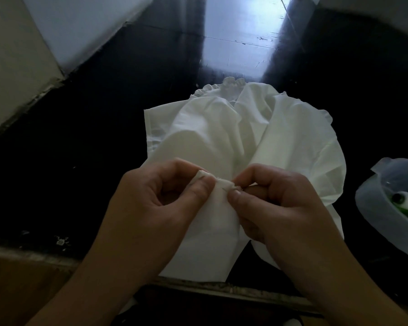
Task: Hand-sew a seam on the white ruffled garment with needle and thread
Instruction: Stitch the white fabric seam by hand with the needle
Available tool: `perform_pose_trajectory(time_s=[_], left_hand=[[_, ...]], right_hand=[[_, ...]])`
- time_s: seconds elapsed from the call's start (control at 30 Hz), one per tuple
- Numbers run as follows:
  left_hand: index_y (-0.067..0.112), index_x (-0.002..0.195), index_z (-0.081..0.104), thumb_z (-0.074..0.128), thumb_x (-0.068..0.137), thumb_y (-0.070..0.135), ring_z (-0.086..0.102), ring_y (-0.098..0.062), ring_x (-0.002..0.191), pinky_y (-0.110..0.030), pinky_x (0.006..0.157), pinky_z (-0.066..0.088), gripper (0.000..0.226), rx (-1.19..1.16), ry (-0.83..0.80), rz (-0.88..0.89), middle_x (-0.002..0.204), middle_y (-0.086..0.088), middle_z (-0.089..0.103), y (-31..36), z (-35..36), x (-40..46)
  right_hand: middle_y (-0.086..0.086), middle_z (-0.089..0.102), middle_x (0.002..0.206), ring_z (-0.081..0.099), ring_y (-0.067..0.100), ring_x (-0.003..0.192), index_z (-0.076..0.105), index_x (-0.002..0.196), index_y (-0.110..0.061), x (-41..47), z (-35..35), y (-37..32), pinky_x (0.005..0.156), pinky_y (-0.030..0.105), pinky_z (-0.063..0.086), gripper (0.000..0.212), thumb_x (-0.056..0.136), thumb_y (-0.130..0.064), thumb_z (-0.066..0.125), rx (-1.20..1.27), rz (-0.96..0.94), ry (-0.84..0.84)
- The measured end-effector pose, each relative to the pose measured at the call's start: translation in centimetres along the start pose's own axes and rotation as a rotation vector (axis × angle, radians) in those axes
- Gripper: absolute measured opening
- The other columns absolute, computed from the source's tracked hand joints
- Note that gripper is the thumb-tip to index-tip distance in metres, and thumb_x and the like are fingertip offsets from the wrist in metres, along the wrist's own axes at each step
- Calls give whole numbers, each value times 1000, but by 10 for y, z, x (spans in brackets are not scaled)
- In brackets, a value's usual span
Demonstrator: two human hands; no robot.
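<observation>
1. The white ruffled garment [243,142] lies on the dark tabletop [92,149], right in front of the person. Its frilly end points away, and its near end hangs over the front edge.
2. The left hand [156,203] pinches a small folded edge of the cloth between thumb and curled fingers [204,184]. It holds that edge up off the tabletop.
3. The right hand [278,203] is just beside it, on the right. Its thumb and first finger are closed on the needle [229,189], a thin short line at the fold.
4. The needle lies across, left to right, with its tip toward the left hand. The folded edge runs the same way, so the stitch looks set to go leftward along it.
5. I cannot see the thread.
6. The right hand is the nearer one to the needle. There is open room up and to the right to pull.
7. A plastic tub [372,208] sits near on the right. A wide pull could bump it.
</observation>
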State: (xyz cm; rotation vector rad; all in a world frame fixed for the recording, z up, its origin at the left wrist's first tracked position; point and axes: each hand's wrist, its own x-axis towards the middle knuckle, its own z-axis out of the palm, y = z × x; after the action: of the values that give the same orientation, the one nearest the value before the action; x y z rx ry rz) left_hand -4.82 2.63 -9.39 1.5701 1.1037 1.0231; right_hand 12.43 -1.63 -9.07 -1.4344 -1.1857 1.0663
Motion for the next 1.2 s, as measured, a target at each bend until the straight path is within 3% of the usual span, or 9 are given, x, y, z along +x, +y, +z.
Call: perform_pose_trajectory(time_s=[0.2,0.4,0.57,0.9,1.2], left_hand=[[25,85,80,72,88,33,75,-5,70,-20,62,60,11,13,-6,-26,76,10,79,-1,0,1],[23,84,80,71,91,33,75,-8,67,-19,58,57,15,-5,-15,-67,74,7,78,-3,0,1],[22,84,80,70,91,35,75,-11,66,-21,58,58,17,-38,-32,-95,74,4,78,-3,-1,1],[19,84,80,69,88,39,75,-16,65,-23,58,58,23,-122,-86,-147,74,-2,78,-4,0,2],[17,87,80,71,84,39,76,-27,75,-35,69,61,25,-246,-170,-241,81,-9,79,-6,1,3]], right_hand=[[-1,42,48,37,10,43,68,76,-1,0,0,-4,42,18,30,11,85,-7,69,180,37,-56],[2,38,48,34,9,42,66,80,9,1,-3,-5,41,17,28,10,90,9,66,263,73,-118],[4,40,51,34,10,44,68,79,5,4,-5,-4,42,17,28,10,81,-4,65,305,85,-173],[1,38,50,31,10,43,62,75,5,5,-4,1,41,17,27,11,81,-4,65,376,104,-173],[3,37,50,29,11,43,64,75,0,6,-1,5,43,23,20,6,81,-2,64,444,103,-163]])
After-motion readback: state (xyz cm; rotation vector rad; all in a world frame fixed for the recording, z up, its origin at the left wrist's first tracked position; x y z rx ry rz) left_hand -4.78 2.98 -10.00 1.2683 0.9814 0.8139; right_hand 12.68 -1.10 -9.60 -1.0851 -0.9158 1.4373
